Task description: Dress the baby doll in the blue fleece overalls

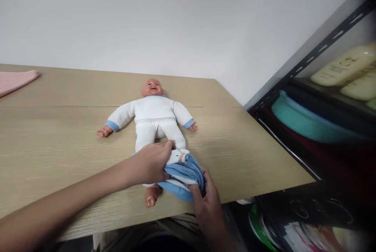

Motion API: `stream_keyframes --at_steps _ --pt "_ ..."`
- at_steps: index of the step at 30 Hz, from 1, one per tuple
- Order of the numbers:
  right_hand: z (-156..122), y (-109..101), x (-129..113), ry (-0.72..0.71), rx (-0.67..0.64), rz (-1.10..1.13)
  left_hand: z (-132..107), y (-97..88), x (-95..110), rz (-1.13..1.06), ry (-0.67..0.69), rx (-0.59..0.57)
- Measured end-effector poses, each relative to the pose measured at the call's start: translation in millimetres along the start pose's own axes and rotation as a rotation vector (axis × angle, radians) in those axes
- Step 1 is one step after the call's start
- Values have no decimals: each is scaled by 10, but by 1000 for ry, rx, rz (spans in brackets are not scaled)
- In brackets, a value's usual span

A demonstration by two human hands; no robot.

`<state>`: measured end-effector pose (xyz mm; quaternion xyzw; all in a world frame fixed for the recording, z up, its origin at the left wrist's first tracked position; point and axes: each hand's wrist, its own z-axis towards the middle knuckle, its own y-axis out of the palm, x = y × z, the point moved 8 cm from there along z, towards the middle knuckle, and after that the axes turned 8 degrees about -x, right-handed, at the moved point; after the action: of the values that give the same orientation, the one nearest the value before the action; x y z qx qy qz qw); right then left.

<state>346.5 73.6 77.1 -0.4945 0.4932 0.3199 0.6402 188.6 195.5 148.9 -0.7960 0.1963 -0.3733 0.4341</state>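
Note:
A baby doll [154, 109] in white clothes with blue cuffs lies on its back on the table, head toward the wall. Over its lower leg on the right is a bunched blue and white baby garment [188, 170] with a white patch. My left hand [154, 162] is closed on the garment's left side, across the doll's shins. At the garment's lower right edge, my right hand [207, 197] pinches the cloth. One bare doll foot [151, 196] shows below my left hand; the other is hidden by the cloth.
The wooden table [58, 142] meets a white wall behind. A pink cloth [17, 81] lies at the far left. To the right stands a dark rack with a teal basin [308, 125] and pale bottles [342, 66]. Below the table's right edge are various items.

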Motion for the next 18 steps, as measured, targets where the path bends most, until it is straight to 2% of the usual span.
stream_keyframes --at_steps 4,7,13,18 --pt "36 54 271 83 45 89 25 -25 -92 -234 97 45" --pt "82 108 335 73 66 151 48 -61 -159 -399 160 61" --pt "148 236 123 -28 60 231 30 -124 -206 -636 210 43" --pt "289 155 -12 -145 -37 322 -50 -282 -120 -511 290 74"
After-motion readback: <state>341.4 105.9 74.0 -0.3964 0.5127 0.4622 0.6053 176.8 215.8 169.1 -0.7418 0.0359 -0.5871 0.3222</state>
